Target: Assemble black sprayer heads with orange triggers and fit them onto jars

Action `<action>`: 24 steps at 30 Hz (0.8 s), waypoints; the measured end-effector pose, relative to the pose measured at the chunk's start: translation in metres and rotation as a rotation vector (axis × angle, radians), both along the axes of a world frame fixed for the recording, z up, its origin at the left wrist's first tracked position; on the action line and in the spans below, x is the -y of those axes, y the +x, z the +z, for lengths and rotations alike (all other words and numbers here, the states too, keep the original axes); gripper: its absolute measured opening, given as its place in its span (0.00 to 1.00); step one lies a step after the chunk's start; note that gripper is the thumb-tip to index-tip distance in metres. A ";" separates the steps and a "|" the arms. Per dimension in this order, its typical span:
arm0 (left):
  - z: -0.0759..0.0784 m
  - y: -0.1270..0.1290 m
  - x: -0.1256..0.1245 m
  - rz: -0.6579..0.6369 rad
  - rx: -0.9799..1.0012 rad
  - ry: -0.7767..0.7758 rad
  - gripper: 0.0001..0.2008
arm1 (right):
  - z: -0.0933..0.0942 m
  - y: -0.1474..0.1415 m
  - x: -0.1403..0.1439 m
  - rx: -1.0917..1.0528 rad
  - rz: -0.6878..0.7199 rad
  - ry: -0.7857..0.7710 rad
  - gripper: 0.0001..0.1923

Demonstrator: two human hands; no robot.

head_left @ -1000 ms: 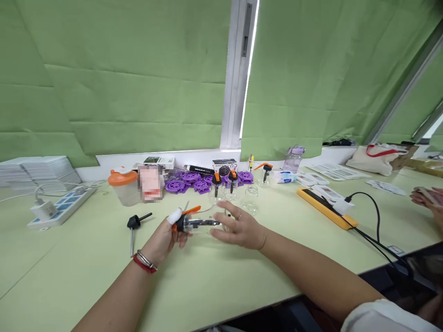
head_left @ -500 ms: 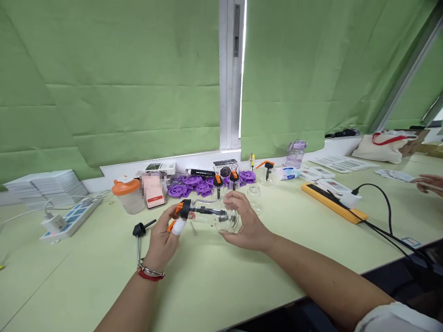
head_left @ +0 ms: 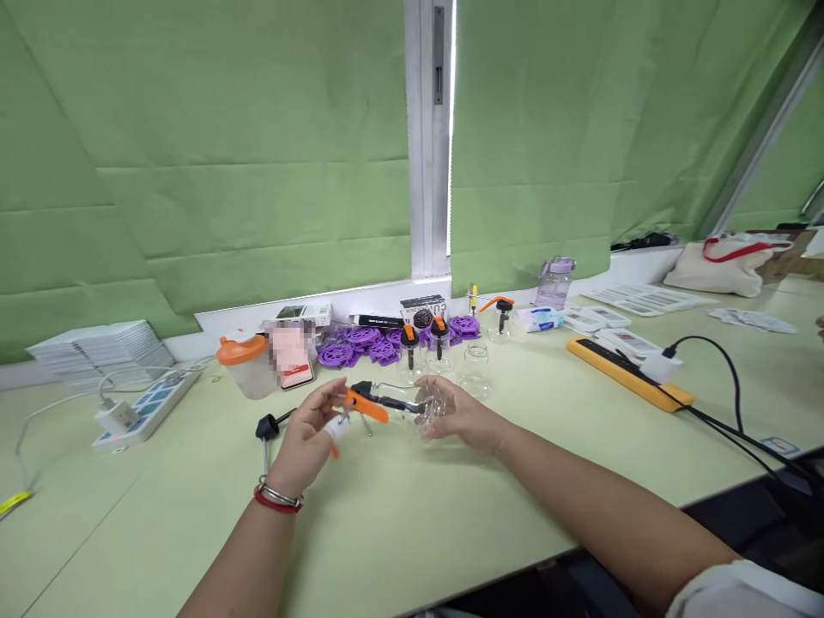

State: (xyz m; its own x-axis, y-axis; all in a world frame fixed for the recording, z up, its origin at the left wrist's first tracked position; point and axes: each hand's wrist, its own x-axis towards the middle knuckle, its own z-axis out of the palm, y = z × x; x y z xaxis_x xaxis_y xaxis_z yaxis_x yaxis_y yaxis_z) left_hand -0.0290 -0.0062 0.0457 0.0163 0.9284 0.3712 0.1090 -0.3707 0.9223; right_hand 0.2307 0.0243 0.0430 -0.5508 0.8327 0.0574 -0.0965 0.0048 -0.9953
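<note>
A clear glass bottle [head_left: 430, 414] lies sideways in the air between my hands, its black stem showing through the glass. My right hand [head_left: 464, 417] is wrapped around the rounded base. At the other end, my left hand [head_left: 310, 435], with a white wrap on one finger, grips the black cap, where an orange lever [head_left: 370, 407] points toward the base. On the table beside the left hand lies a black cap with a tube [head_left: 267, 427]. Beyond the hands stand glass bottles with black-and-orange caps [head_left: 410, 336] and a glass bottle with no cap [head_left: 477, 369].
Purple plastic parts [head_left: 364, 337] lie along the back. An orange-lidded cup [head_left: 243, 365] and a phone [head_left: 292, 356] stand to the left, near a white power strip [head_left: 151, 408]. An orange power strip [head_left: 627, 375] with black cables lies at right.
The bottle has turned about its length in my hands, so the orange lever now faces me. The view has shifted slightly, and the other person's hand at right has mostly left it.
</note>
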 end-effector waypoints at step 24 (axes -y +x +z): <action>-0.006 0.002 -0.019 0.448 0.150 -0.263 0.14 | -0.071 0.091 0.007 0.459 -0.694 0.250 0.40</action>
